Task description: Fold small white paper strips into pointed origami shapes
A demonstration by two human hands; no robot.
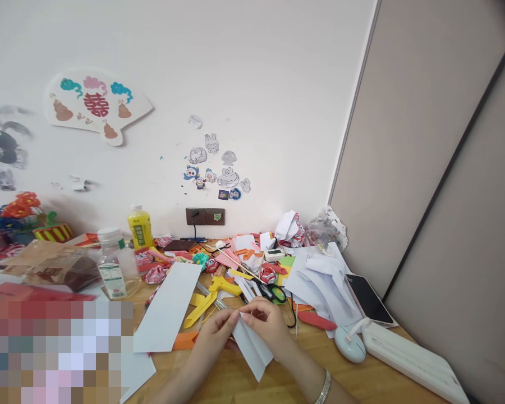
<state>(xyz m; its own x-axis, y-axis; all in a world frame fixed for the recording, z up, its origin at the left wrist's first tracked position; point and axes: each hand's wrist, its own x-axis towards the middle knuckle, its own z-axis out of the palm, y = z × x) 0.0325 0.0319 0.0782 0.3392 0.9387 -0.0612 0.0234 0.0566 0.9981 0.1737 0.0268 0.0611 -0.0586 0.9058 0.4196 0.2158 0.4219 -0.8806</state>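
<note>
A folded piece of white paper (pixel 252 350) hangs between my two hands, just above the front of the wooden table, with a crease down its length. My left hand (pixel 219 330) pinches its upper edge between thumb and forefinger. Close beside it, my right hand (pixel 268 324) grips the same edge from the other side, a bracelet on that wrist. Left of my hands lies a flat white paper strip (pixel 168 308). Just beyond my fingers are a yellow glue gun (pixel 225 286) and black-handled scissors (pixel 274 292).
A clear jar (pixel 116 272) and a yellow bottle (pixel 139 227) stand at the back left. Paper scraps and crumpled wrappers cover the table's rear. On the right are stacked white sheets (pixel 320 280), a tablet (pixel 369 298), a mouse (pixel 350 343) and a long white plastic object (pixel 412 359).
</note>
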